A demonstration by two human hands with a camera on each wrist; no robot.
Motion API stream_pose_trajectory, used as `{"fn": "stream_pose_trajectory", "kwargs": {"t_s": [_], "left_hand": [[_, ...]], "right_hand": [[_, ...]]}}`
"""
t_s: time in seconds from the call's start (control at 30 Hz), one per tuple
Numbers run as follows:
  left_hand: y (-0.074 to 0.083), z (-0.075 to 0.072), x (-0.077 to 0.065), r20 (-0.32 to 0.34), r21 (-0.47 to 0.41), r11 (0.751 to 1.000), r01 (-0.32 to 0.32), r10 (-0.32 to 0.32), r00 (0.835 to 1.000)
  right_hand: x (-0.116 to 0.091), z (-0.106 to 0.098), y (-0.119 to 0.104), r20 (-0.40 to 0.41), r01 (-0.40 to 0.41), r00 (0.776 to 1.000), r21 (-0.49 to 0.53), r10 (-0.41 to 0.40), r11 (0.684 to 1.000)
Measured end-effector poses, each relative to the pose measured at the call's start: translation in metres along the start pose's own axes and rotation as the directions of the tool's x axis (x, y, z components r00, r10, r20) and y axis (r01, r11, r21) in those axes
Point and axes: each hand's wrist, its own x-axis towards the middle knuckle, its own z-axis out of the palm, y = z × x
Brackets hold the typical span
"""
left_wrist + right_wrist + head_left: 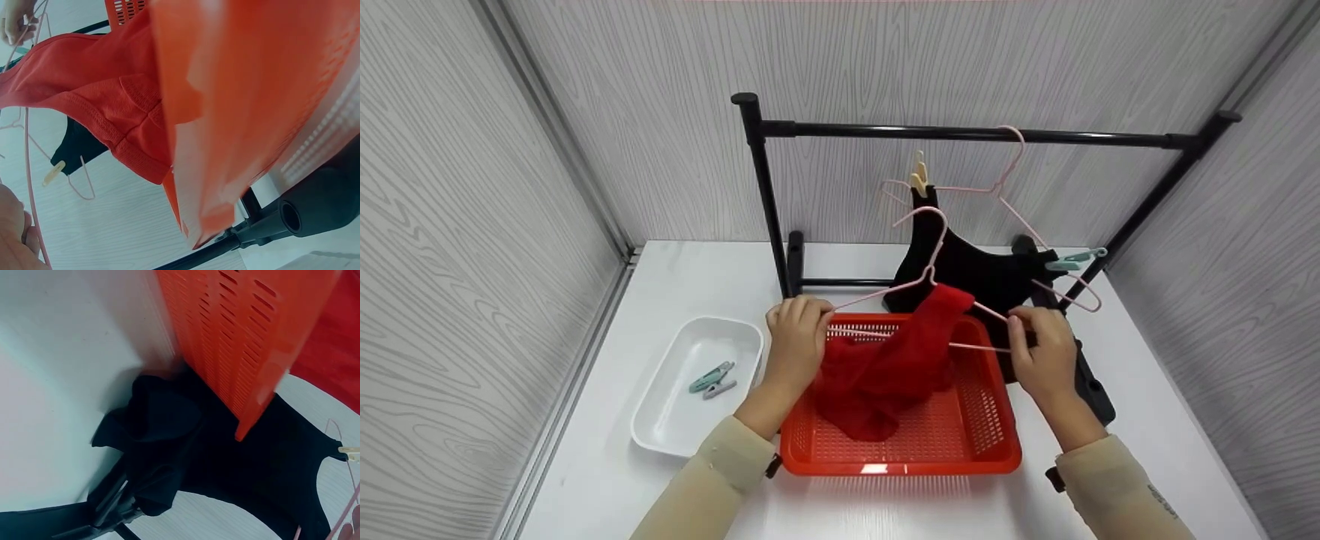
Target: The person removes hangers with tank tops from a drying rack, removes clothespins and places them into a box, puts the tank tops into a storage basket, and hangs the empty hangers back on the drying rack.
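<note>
Both hands grasped the front hanger [931, 271] by its opposite ends: the left hand [797, 339] pinched the left end, the right hand [1045, 351] the right. The red garment [896, 367] lay between the hands, held by neither. The governing relation was its off-centre seat: a narrow upper part lay over the hanger's right shoulder, close beside the neck, while the left shoulder showed bare. From there the long axis of the cloth ran obliquely down and leftward in the head view, passing in front of the lower bar and spreading within the outline of the basket [964, 441]. The draped upper part was thus nearer the right hand, the bunched lower part nearer the left. Whether the lowest folds touched the basket floor could not be told.

The front hanger's hook pointed away from the person, toward the rack [877, 131]. There the black garment [982, 266] hung from the rear hanger [964, 188], fastened by a yellow peg [919, 180] on the left and a teal peg [1076, 260] on the right. Two loose pegs [711, 378] lay in the tray [664, 412], to the left of the left hand.
</note>
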Motion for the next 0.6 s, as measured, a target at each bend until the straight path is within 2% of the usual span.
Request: {"fn": "stream_pose_trajectory", "kwargs": {"t_s": [0.27, 0.47, 0.6], "left_hand": [[0.001, -0.001, 0.001, -0.002, 0.003, 1.0, -0.004, 0.004, 1.0], [0.001, -0.001, 0.0, -0.016, -0.005, 1.0, -0.01, 0.01, 1.0], [0.002, 0.0, 0.0, -0.002, -0.001, 1.0, -0.001, 0.001, 1.0]], "right_hand": [[0.012, -0.002, -0.009, -0.02, 0.009, 1.0, 0.008, -0.009, 1.0], [0.023, 0.002, -0.017, -0.029, 0.047, 0.999, 0.03, -0.046, 0.998], [0.029, 0.004, -0.024, -0.025, 0.066, 0.998, 0.045, -0.065, 0.997]]}}
